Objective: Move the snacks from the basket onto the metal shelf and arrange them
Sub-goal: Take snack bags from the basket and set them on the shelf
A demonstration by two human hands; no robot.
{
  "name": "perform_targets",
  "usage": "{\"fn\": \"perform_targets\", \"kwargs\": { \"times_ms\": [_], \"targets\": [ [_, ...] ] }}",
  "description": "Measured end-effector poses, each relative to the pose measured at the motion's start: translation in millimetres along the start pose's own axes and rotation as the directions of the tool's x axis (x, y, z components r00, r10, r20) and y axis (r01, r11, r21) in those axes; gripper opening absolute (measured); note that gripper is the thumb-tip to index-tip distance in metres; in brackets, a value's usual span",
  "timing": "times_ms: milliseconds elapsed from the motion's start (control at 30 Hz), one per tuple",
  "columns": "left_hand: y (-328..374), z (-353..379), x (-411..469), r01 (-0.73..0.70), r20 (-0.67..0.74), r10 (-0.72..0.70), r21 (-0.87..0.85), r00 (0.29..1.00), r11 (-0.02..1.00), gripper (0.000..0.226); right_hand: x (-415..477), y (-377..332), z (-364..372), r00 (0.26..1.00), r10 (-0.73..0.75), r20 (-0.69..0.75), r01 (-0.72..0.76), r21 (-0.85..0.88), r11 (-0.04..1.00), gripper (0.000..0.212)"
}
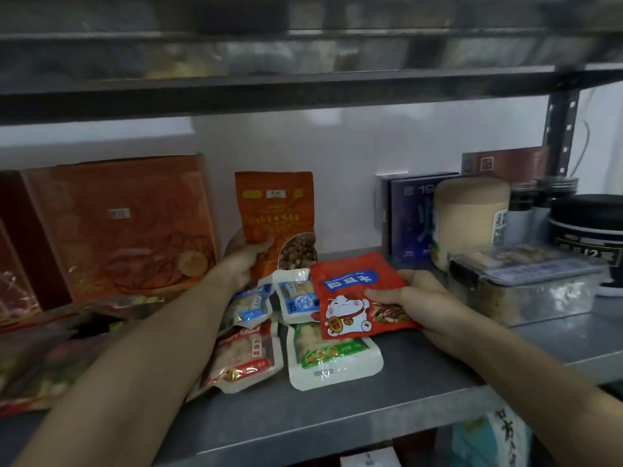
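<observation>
L hand (243,256) grips orange pouch (274,219) upright – R hand (416,303) pinches red packet (355,296)

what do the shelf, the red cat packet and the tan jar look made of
Shelf: likely painted or galvanised metal, dull grey, with a thin folded front edge.
Red cat packet: thin glossy plastic film, flexing in the right hand.
Tan jar: matte, maybe plastic or card; unclear.

Dim, flat indoor light; soft blur thruout (worst at top), wide-angle bending at edges, faint glare on packets.
</observation>
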State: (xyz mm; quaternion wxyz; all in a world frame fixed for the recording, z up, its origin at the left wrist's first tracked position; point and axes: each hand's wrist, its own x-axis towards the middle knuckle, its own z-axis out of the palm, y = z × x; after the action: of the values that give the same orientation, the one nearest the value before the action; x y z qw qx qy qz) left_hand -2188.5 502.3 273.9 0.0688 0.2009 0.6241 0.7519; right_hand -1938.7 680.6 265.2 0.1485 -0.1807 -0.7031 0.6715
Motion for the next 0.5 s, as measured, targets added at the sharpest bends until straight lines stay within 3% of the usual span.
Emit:
{"fn": "perform_targets", "kwargs": {
  "times_ms": [233, 367, 500],
  "targets": [
    [1, -10, 2, 0.061, -0.004, -0.061, -0.017, 0.998, 0.998, 0.047, 6, -3, 10, 1.000, 0.019, 0.010, -0.019, -0.055, 0.998, 0.046],
    [5, -9, -2, 0.082, -0.009, -0.081, 0.020, 0.997, 0.996, 0.035, 6, -4, 14, 0.999, 0.028, 0.038, -0.022, -0.143, 0.990, 0.046],
    [7, -10, -4, 0.115, -0.011, -0.115, 0.097, 0.993, 0.989, 0.037, 0, -8, 9, 0.998, 0.053, 0.044, -0.040, -0.261, 0.964, 0.082]
  ]
}}
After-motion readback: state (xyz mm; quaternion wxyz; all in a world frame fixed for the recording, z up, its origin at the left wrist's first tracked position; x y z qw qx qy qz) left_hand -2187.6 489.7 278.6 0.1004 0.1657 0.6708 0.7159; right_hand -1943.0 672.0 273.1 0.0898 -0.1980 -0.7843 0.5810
